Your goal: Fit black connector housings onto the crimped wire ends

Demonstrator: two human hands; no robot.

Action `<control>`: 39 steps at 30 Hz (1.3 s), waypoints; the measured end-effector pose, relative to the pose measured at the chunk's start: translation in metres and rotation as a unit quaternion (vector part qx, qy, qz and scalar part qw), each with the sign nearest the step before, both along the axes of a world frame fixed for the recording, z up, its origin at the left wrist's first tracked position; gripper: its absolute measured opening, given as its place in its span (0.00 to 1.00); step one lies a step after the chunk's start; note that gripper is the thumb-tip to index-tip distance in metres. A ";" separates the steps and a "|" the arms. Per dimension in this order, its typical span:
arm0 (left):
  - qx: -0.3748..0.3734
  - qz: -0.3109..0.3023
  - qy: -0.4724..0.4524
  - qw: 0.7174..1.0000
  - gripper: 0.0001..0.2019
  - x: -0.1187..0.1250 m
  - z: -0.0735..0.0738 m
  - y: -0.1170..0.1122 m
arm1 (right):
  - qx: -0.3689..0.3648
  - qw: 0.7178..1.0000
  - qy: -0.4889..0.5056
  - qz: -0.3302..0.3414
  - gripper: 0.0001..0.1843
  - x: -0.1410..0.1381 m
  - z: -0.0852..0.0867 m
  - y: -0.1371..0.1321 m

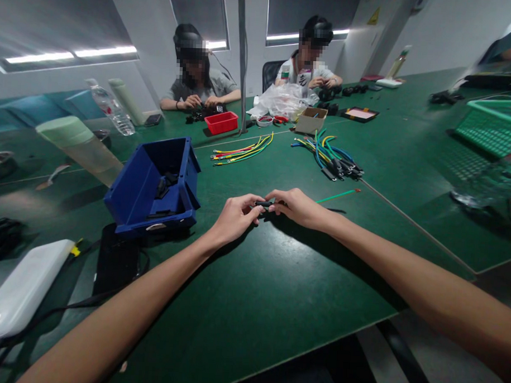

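A single head-worn camera is looking forward and steeply down over a green table (235,302) from just above its near edge. It is taking in a wide sweep, with both forearms (164,283) stretching up from the lower corners. The left hand (235,216) and right hand (299,208) are lying close to the centre, fairly near the lens, while two co-workers (219,89) are sitting opposite, farther off, toward the top.
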State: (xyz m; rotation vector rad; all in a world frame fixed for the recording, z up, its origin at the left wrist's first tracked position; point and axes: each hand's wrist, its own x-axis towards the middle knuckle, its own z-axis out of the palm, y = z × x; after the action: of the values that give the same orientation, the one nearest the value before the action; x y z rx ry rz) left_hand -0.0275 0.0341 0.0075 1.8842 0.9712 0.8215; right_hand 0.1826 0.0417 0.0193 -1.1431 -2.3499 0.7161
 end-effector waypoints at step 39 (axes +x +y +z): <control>-0.068 -0.030 -0.027 0.997 0.14 0.000 0.003 -0.002 | -0.007 0.999 -0.028 0.016 0.13 0.000 0.000 -0.003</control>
State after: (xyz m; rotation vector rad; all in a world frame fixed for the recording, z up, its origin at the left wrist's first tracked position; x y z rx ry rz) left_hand -0.0271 0.0320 0.0101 1.7566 0.9097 0.7481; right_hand 0.1830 0.0385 0.0189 -1.1480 -2.4192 0.7224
